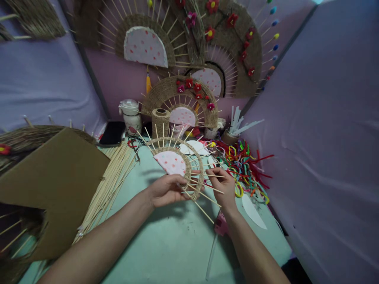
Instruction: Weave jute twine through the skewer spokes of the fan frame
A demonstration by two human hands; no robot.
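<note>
A small half-round woven fan frame point(189, 159) with thin sticks radiating outward is held up over the table, tilted. Its centre is a white half-disc with pink spots point(171, 162). My left hand point(168, 190) grips the frame's lower end near the half-disc, thumb on top and fingers beneath. On the right side, my right hand point(222, 185) is closed in a pinch at the sticks just outside the woven outer band. Whether it pinches a stick or the twine is too small to tell.
Loose sticks point(111, 181) and cardboard point(56, 181) lie left. A twine spool point(161, 123), a jar point(130, 117) and a phone point(112, 133) stand or lie behind. Coloured pipe cleaners point(247, 167) are piled right. A pink glue gun point(221, 224) lies beneath my right forearm.
</note>
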